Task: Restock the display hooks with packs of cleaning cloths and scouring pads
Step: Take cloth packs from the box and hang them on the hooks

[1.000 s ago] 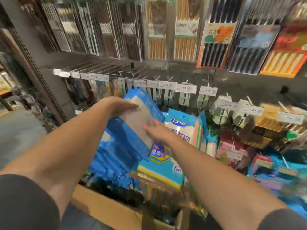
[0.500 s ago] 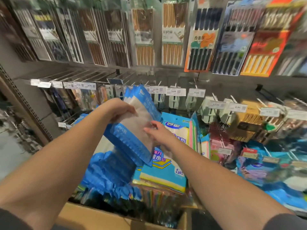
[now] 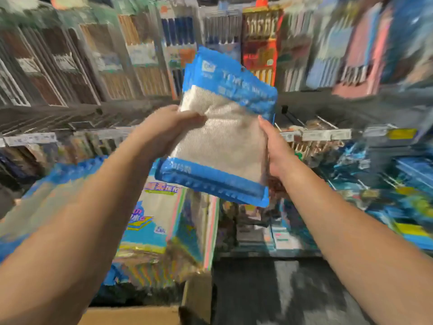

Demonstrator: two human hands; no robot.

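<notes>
Lifted from beside the box toward twelve o'clock, the blue cloth pack now sits upright, left hand pinching its nine o'clock edge, right hand clasping three o'clock, likely squaring it for the hooks.

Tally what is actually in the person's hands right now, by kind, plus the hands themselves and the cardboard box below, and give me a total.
Blue-edged packs of pale cloth, held as one bunch (edges suggest several, number unclear): 1
Hands gripping the bunch, left hand and right hand: 2
Cardboard box at the bottom of the view: 1
Total: 4
</notes>
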